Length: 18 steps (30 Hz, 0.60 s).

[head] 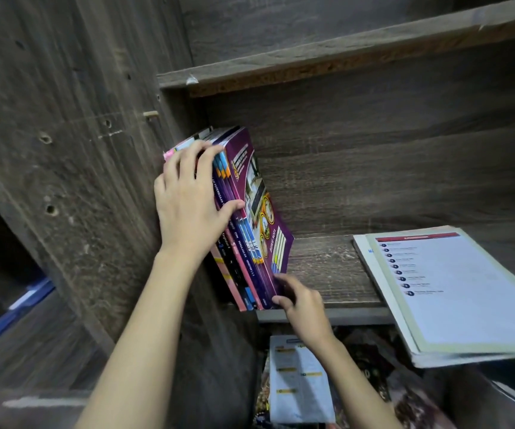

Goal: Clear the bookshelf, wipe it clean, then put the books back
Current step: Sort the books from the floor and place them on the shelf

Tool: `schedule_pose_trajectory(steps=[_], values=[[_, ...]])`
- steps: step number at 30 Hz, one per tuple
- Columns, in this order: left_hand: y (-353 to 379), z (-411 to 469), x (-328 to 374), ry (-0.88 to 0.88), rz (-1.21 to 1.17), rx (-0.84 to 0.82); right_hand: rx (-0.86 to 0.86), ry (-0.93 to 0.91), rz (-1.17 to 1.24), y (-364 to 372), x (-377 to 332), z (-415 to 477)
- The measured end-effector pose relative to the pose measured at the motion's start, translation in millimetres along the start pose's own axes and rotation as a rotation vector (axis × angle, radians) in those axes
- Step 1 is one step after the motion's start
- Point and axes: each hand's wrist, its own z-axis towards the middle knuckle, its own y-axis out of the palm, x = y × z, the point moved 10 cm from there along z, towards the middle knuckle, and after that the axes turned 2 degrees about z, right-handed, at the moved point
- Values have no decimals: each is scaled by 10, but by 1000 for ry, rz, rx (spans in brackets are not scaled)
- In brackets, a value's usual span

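Approx. halfway at best. Upright books (251, 243) stood at the left end of the shelf (327, 267). Left hand (188, 199) gripped their spines, fingers spread and curled over the top. Right hand (302, 305) had fingers curled on the outer cover's bottom corner. A flat pile (454, 289) overhung the edge at right, and a loose book (299, 382) lay below. Board looked scuffed, so wiping prob. not done. Couldn't tell whether books were going out or in.

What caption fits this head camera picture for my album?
Left hand and right hand hold standing books against the bookshelf side, a flat stack lying nearby.
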Motion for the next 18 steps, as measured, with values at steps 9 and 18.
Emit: schedule_pose_trajectory(steps=[9,18], values=[[69,-49,45,-64,-25,-72,-90,49,-132,-131,-75,-90],[140,-306,844,-59,-216,-35,260,254,-685,-1724,-110,-338]])
